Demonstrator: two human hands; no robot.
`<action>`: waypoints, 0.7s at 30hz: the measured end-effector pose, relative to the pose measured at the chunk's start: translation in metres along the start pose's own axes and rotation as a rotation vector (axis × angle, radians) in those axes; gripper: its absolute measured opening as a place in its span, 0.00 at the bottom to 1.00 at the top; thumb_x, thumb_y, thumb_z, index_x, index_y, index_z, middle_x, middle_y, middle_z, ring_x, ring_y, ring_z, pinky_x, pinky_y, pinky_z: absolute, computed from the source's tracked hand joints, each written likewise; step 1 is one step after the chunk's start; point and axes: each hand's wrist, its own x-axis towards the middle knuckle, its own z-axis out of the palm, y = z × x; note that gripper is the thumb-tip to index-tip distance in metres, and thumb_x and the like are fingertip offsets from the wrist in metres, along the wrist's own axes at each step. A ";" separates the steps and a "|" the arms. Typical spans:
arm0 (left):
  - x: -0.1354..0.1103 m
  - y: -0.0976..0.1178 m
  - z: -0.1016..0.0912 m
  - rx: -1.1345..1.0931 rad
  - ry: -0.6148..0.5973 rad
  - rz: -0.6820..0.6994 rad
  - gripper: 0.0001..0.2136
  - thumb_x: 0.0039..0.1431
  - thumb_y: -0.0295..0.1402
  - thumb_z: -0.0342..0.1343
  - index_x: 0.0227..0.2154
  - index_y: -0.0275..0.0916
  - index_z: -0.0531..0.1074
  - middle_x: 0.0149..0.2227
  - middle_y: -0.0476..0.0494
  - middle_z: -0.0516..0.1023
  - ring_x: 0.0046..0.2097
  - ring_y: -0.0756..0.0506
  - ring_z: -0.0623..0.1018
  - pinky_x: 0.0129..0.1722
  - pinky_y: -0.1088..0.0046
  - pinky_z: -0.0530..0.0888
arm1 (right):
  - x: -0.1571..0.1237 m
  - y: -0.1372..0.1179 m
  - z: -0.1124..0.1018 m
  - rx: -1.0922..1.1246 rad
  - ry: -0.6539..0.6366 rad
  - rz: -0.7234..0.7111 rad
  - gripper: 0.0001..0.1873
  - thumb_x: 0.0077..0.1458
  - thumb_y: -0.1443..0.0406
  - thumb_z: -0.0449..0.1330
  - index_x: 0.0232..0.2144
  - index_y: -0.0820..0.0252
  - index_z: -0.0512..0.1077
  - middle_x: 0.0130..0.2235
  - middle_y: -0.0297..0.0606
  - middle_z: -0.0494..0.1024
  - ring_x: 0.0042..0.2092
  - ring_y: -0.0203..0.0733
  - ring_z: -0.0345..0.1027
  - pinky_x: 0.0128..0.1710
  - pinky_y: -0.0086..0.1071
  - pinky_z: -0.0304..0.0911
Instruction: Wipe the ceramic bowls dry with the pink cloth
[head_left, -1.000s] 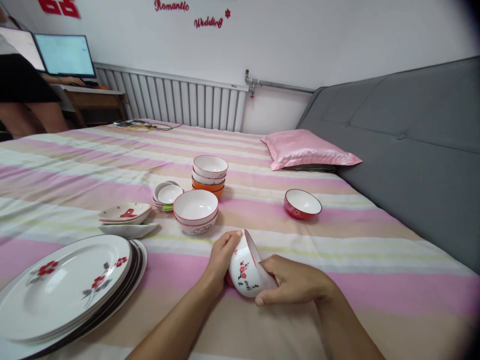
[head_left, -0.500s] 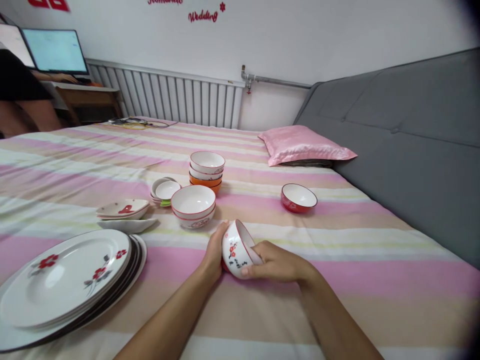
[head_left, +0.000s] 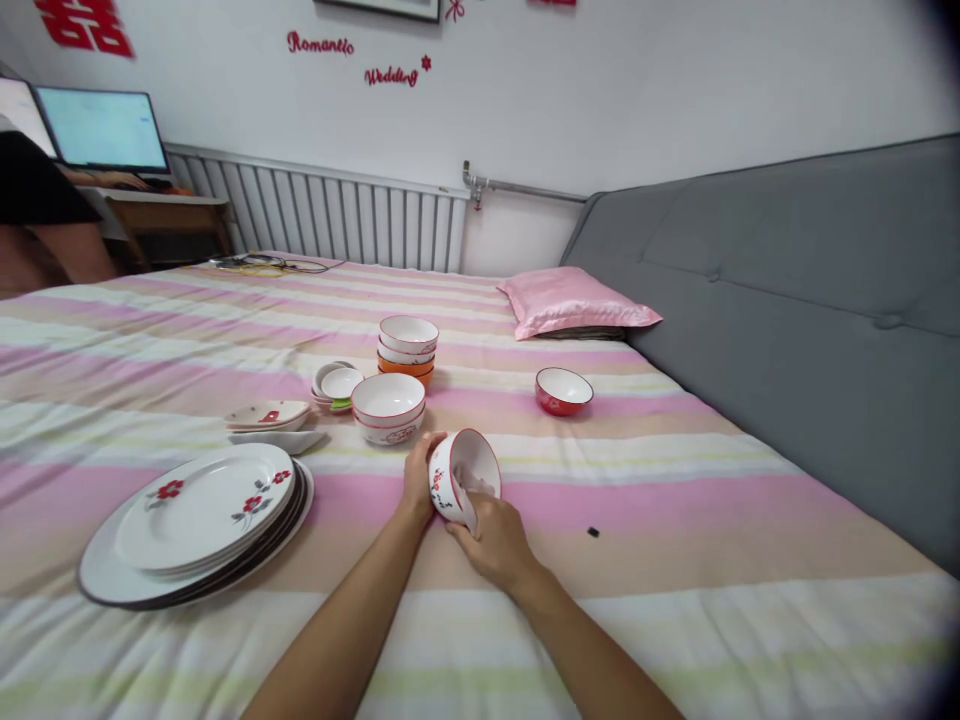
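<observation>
Both my hands hold a white bowl (head_left: 442,482) with a red rim and small flower prints, tilted so its opening faces right. My left hand (head_left: 418,478) is closed around its left side. With its thumb outside and fingers inside the rim, my right hand (head_left: 495,535) grips the near right edge. Something pale shows by the right fingers inside the bowl; I cannot make out what. Just beyond are two stacked white bowls (head_left: 388,400), and behind these a taller stack of white and orange bowls (head_left: 409,335). A red bowl (head_left: 564,392) sits alone to the right.
Stacked plates (head_left: 202,510) lie at left on the striped bedspread (head_left: 675,620), with boat-shaped dishes (head_left: 266,418) and small white dishes (head_left: 337,383) beyond. A small black piece (head_left: 593,532) lies at right. Farther off are a pink pillow (head_left: 574,300), a grey headboard (head_left: 787,290) and a person (head_left: 45,200) beside a desk.
The bowl has turned so more of its inside shows. My right hand has moved to its near side. The view has shifted upward, and the small black piece now shows.
</observation>
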 end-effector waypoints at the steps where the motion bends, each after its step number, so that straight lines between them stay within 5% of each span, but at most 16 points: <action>1: -0.002 -0.001 -0.002 0.008 -0.002 0.015 0.21 0.45 0.48 0.57 0.32 0.33 0.73 0.29 0.45 0.78 0.35 0.44 0.76 0.39 0.70 0.70 | -0.003 0.001 0.004 -0.012 0.008 -0.008 0.14 0.53 0.60 0.58 0.41 0.59 0.72 0.40 0.45 0.79 0.41 0.51 0.73 0.39 0.36 0.62; 9: -0.064 0.003 -0.017 0.155 -0.183 0.136 0.26 0.54 0.51 0.53 0.49 0.38 0.68 0.50 0.40 0.75 0.52 0.41 0.72 0.52 0.66 0.67 | -0.015 -0.001 0.016 -0.031 0.148 -0.138 0.17 0.59 0.64 0.53 0.50 0.58 0.69 0.47 0.44 0.78 0.48 0.46 0.71 0.46 0.34 0.64; 13: -0.088 0.001 -0.028 0.319 -0.236 0.211 0.39 0.35 0.41 0.70 0.54 0.39 0.64 0.54 0.36 0.70 0.57 0.36 0.68 0.56 0.62 0.64 | -0.027 -0.004 0.025 -0.036 0.210 -0.100 0.12 0.56 0.68 0.54 0.42 0.59 0.73 0.41 0.42 0.80 0.44 0.46 0.73 0.42 0.32 0.66; 21: -0.099 0.001 -0.030 0.373 -0.190 0.282 0.22 0.55 0.44 0.57 0.49 0.37 0.68 0.45 0.40 0.75 0.50 0.39 0.73 0.52 0.62 0.67 | -0.047 -0.023 0.028 -0.106 0.246 -0.208 0.19 0.61 0.65 0.51 0.53 0.63 0.67 0.49 0.45 0.76 0.51 0.44 0.69 0.49 0.33 0.65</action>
